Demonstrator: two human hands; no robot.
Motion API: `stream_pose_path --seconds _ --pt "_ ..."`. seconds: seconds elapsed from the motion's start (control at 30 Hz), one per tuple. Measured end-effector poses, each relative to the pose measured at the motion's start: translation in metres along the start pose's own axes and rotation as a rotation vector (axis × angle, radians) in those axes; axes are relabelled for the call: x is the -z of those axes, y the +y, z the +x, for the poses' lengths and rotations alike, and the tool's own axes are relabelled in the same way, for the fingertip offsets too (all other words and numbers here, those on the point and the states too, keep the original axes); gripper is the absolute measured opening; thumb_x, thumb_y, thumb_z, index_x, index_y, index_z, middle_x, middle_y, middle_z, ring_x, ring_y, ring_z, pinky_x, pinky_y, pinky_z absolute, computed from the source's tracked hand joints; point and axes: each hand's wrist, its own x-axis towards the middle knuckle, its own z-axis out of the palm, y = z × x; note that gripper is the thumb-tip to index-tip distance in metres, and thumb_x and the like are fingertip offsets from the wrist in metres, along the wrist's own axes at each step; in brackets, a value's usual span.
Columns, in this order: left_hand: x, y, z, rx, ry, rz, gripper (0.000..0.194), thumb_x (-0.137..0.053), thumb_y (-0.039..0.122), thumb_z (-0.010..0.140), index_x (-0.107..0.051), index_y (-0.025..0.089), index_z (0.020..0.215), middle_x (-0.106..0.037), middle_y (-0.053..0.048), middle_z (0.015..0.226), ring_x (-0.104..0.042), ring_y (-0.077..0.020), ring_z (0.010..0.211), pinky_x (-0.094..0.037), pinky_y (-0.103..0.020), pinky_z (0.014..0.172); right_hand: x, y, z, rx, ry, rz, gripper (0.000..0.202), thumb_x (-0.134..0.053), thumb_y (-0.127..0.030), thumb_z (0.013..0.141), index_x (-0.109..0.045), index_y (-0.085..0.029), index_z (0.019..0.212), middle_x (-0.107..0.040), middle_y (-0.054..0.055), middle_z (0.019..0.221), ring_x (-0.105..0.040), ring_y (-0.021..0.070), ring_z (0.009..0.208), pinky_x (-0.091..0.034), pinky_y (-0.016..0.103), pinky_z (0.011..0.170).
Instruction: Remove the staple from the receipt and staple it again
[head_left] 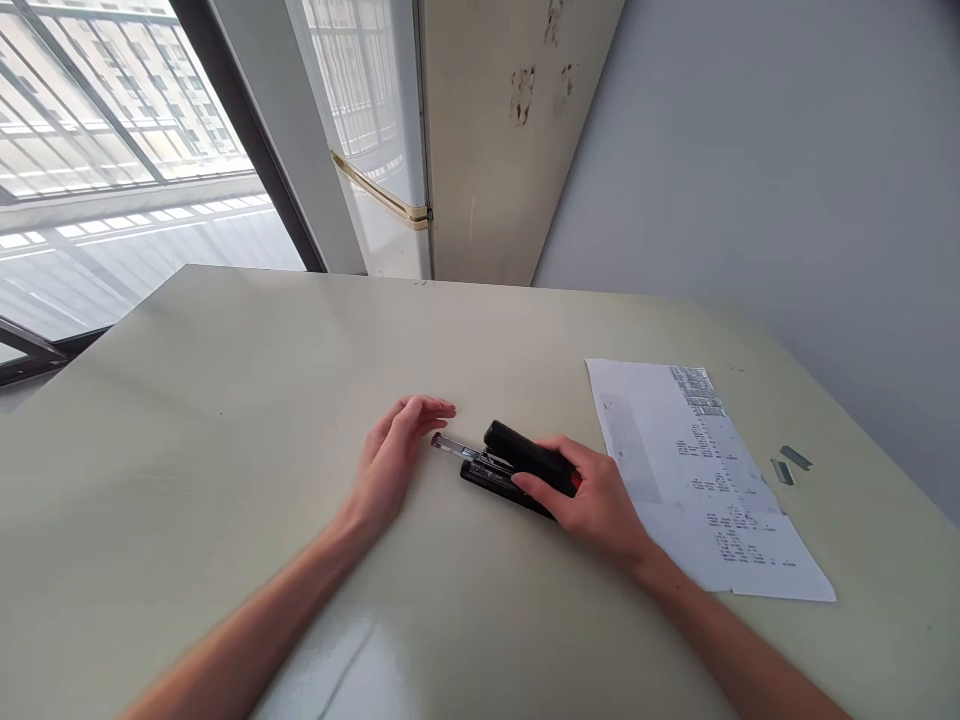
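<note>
A black stapler [534, 458] lies on the table with its top arm raised. From its front end sticks out a narrow metal staple tray [454, 447]. My right hand [592, 490] is wrapped round the rear half of the stapler, thumb on the near side, and partly hides it. Just left of the tray's tip is my left hand [401, 445], resting on its edge with loosely stretched fingers. Nothing shows in it, and its palm side faces the tray. Whether staples lie in the tray cannot be made out.
A printed paper sheet [675, 470] lies right of the stapler, partly under my right forearm. Two small staple strips [782, 471] lie beyond it on the pale table [262, 340]. Behind are a white fridge [382, 120] with a gold handle, a grey wall [735, 150] and a window [112, 100].
</note>
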Motion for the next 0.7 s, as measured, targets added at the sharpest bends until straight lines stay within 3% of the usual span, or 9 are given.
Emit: stream_pose_path --seconds 0.1,0.2,0.3,0.43,0.57,0.7 --pt "-0.004 0.004 -0.001 0.222 -0.075 -0.326 0.034 -0.062 0.052 0.096 -0.072 0.019 0.094 -0.076 -0.014 0.117 -0.07 -0.0335 0.121 -0.053 -0.053 0.112 0.002 -0.006 -0.001 -0.182 -0.072 0.237 0.042 -0.075 -0.06 0.089 -0.067 -0.026 0.114 -0.078 0.005 0.101 -0.074 0.0243 0.087 -0.06 0.036 0.075" --pt "-0.01 0.006 -0.007 0.375 -0.095 -0.485 0.041 -0.059 0.054 0.097 -0.073 0.016 0.1 -0.075 -0.018 0.122 -0.07 -0.0337 0.125 -0.053 -0.051 0.115 0.004 -0.011 -0.001 -0.33 -0.215 0.458 0.052 -0.076 -0.06 0.088 -0.062 -0.026 0.124 -0.077 0.004 0.099 -0.074 0.0206 0.073 -0.061 0.034 0.067" --pt "-0.013 0.005 -0.013 0.421 -0.091 -0.493 0.045 -0.055 0.055 0.099 -0.072 0.014 0.104 -0.072 -0.021 0.124 -0.068 -0.0335 0.128 -0.054 -0.049 0.115 0.006 -0.016 -0.002 -0.464 -0.375 0.608 0.052 -0.073 -0.061 0.091 -0.061 -0.025 0.127 -0.075 0.002 0.095 -0.073 0.0183 0.064 -0.062 0.032 0.059" --pt "-0.015 0.006 -0.018 0.429 -0.091 -0.472 0.044 -0.053 0.054 0.099 -0.07 0.015 0.106 -0.07 -0.02 0.121 -0.069 -0.0317 0.124 -0.055 -0.047 0.113 0.006 -0.02 -0.004 -0.534 -0.521 0.755 0.047 -0.071 -0.057 0.093 -0.065 -0.022 0.124 -0.075 0.008 0.102 -0.077 0.0213 0.081 -0.064 0.029 0.058" --pt "-0.013 0.006 -0.014 0.399 -0.073 -0.451 0.04 -0.052 0.052 0.099 -0.07 0.016 0.103 -0.068 -0.018 0.11 -0.071 -0.029 0.108 -0.059 -0.047 0.104 0.006 -0.019 -0.004 -0.53 -0.546 0.767 0.05 -0.071 -0.057 0.093 -0.065 -0.021 0.127 -0.077 0.008 0.096 -0.077 0.0205 0.075 -0.063 0.028 0.056" --pt "-0.005 0.005 -0.008 0.321 -0.046 -0.386 0.032 -0.054 0.046 0.097 -0.069 0.018 0.095 -0.06 -0.009 0.088 -0.061 -0.0186 0.074 -0.061 -0.036 0.079 0.006 -0.019 -0.004 -0.397 -0.405 0.694 0.057 -0.072 -0.06 0.092 -0.06 -0.022 0.134 -0.076 0.006 0.095 -0.077 0.0213 0.071 -0.064 0.033 0.06"
